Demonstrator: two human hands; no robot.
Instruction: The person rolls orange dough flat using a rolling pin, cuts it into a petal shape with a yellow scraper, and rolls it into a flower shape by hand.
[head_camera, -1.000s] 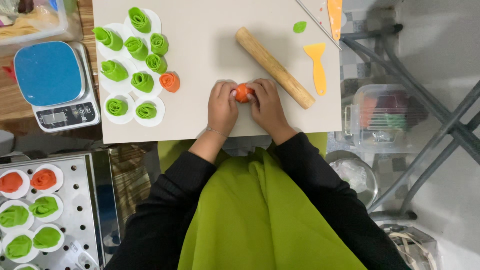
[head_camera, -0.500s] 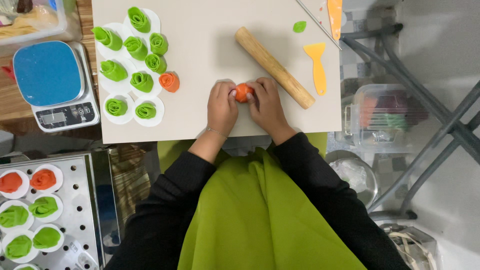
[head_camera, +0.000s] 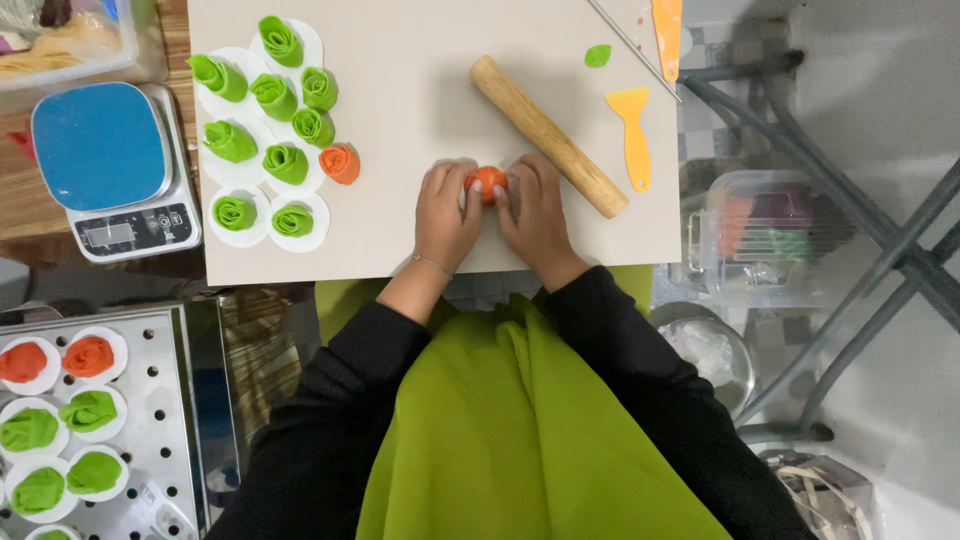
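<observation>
On the beige board (head_camera: 400, 150), both hands' grip (head_camera: 487, 205) clamps the orange dough roll (head_camera: 487, 182).

Small orange dough roll (head_camera: 487, 183), rounded, rose-like, resting on the pale work board (head_camera: 420, 130), pinched between both hands' fingertips, just beside the wooden rolling pin (head_camera: 548, 136)

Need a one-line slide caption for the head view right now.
Both hands, left hand and right hand, pinch an orange dough rose on the beige board beside a wooden rolling pin.
</observation>
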